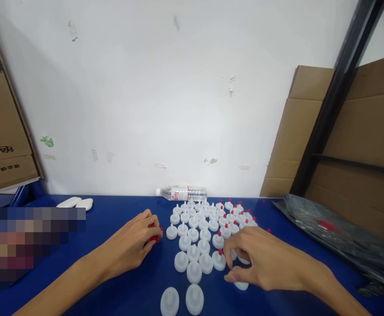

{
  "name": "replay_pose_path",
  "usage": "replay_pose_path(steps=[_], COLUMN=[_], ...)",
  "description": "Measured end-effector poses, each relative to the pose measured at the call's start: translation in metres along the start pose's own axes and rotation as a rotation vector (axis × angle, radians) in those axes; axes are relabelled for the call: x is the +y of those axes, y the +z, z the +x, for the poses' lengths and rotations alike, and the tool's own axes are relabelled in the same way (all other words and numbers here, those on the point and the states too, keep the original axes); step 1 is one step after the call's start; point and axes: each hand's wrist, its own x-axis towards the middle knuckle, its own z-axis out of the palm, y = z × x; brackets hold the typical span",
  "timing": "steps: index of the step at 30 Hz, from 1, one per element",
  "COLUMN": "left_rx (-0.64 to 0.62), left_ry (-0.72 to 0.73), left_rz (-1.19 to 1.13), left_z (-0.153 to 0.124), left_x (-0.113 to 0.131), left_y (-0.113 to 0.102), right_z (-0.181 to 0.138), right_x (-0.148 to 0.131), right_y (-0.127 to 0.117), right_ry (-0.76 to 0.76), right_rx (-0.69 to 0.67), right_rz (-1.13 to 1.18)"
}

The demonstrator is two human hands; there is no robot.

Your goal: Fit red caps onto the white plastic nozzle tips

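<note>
Down at the front: two white nozzle caps (170, 302) stood apart from the pack, where, I'd say, your forearm could easily have clipped them.
Right hand: your right hand (260, 259) was curled low over the caps, thumb and index bent towards each other above a half-covered cap (241, 285); couldn't tell if you were gripping anything. Knuckles that low might've toppled a neighbour.
Left hand: your left hand (135, 239) was closed round a bunch of red tips (155, 238), some poking out. Loosen that curl carelessly and they'd probably have scattered, tiny as they were.
Cap pack: nozzles up, mostly between your hands and running back towards the wall. Red-tipped caps (219, 259) sat on the right, bare ones on the left, so a stray sweep could've jumbled them.
Blue table: smooth-looking (113, 294), so bumped caps might've slid, imo.
Dark plastic bag: crumpled (323, 232) along your right side.
White ovals: two (84, 204), back left.
Bottle: clear one (181, 193) lying just behind the caps; a roll forward could've knocked the back row.
Cardboard: box (7, 123) on the left, sheets (303, 127) by a slanting black post (336, 96) on the right.
Wall: white (145, 87), dotted with tape scraps.
</note>
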Motion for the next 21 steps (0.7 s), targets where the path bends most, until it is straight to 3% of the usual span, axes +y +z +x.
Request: replay_pose_path(steps=[4, 12, 21], left_rx=[-0.014, -0.008, 0.021], left_ry=[-0.001, 0.008, 0.016], left_rz=[0.001, -0.003, 0.028], left_z=[0.0, 0.0, -0.002], left_x=[-0.003, 0.0, -0.004], left_y=[0.004, 0.003, 0.001], right_z=[0.005, 0.009, 0.01], right_x=[-0.011, -0.034, -0.031], right_y=[0.006, 0.048, 0.036], right_ry=[-0.013, -0.166, -0.123], right_rx=[0.022, 0.006, -0.004], right_rz=[0.063, 0.147, 0.254])
